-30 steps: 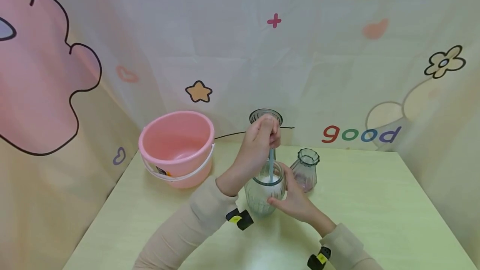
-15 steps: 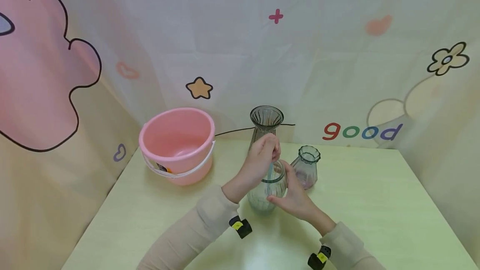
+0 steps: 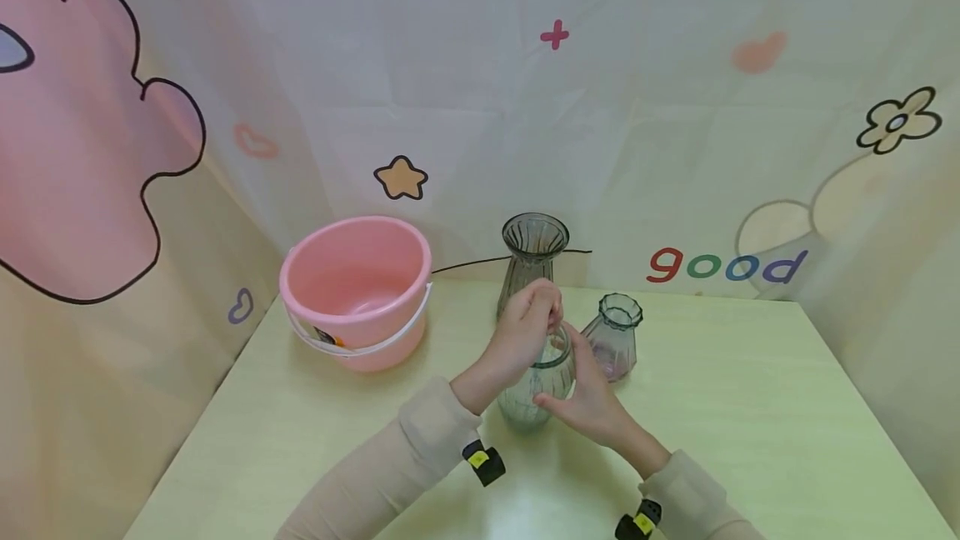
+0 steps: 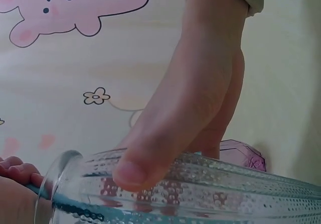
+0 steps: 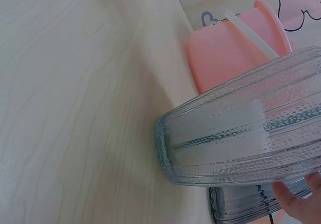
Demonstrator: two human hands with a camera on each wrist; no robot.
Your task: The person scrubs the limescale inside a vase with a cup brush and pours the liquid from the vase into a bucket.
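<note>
My left hand (image 3: pixel 525 327) grips the upper end of a brush's thin blue handle (image 4: pixel 65 201), just at the mouth of a clear ribbed glass vase (image 3: pixel 522 408). The brush's whitish head (image 5: pixel 220 151) shows through the glass low in the vase, its details blurred. My right hand (image 3: pixel 596 402) holds the vase from the right, thumb in front and fingers around the far side. In the right wrist view the vase's base stands on the table. Most of the handle is hidden by my left hand in the head view.
A pink bucket (image 3: pixel 386 327) with a white handle stands on the left of the table (image 3: pixel 720 407). Behind the vase is a tall grey glass vase (image 3: pixel 517 277). A small glass vase (image 3: pixel 615 348), purplish at its bottom, stands just right of my right hand. A printed curtain hangs behind.
My left hand has moved down to the vase's mouth, pushing the brush deeper, so its white head has sunk from near the rim. My right hand has stayed on the vase.
</note>
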